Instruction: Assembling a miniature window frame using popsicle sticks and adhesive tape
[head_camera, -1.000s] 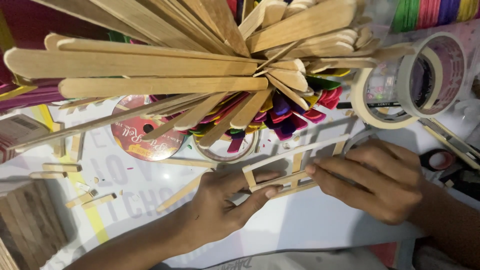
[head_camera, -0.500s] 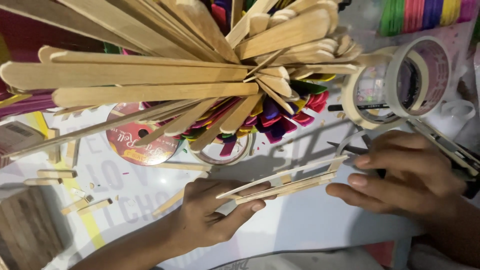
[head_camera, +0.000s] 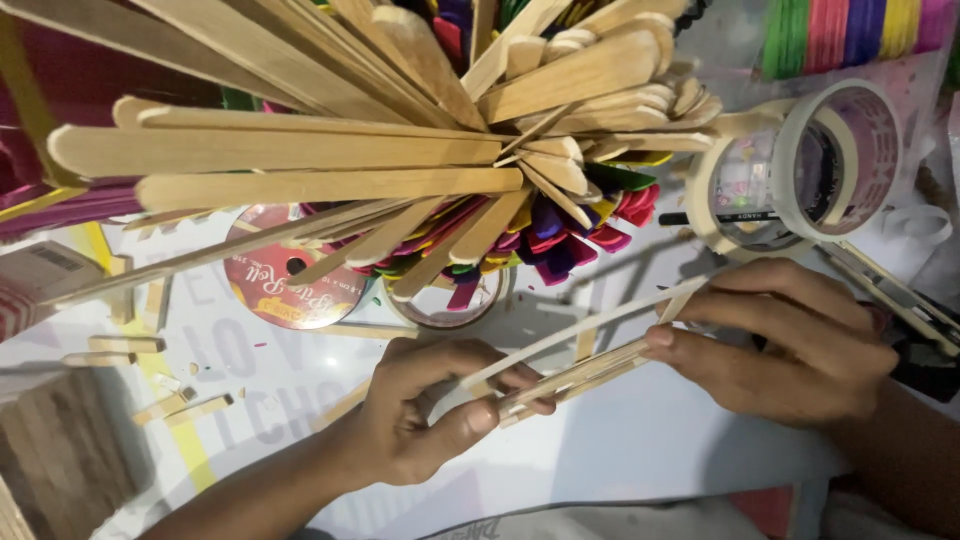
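Observation:
A small frame glued from thin wooden sticks (head_camera: 585, 350) is tilted on edge above the white tabletop, so I see it nearly side-on. My left hand (head_camera: 425, 415) grips its lower left end between thumb and fingers. My right hand (head_camera: 785, 340) pinches its upper right end with the fingertips. Both hands hold it just in front of a big bunch of plain and coloured craft sticks (head_camera: 400, 150) that fans out across the top of the view.
Two rolls of masking tape (head_camera: 800, 170) lean at the upper right. A red disc-shaped ribbon spool (head_camera: 280, 280) and a clear cup (head_camera: 445, 305) lie under the bunch. Cut stick scraps (head_camera: 180, 405) litter the left. A dark tool (head_camera: 925, 345) lies at the right edge.
The stick frame was lying flat under both hands. It has been lifted and turned onto its edge, with my right hand shifting to its upper right end.

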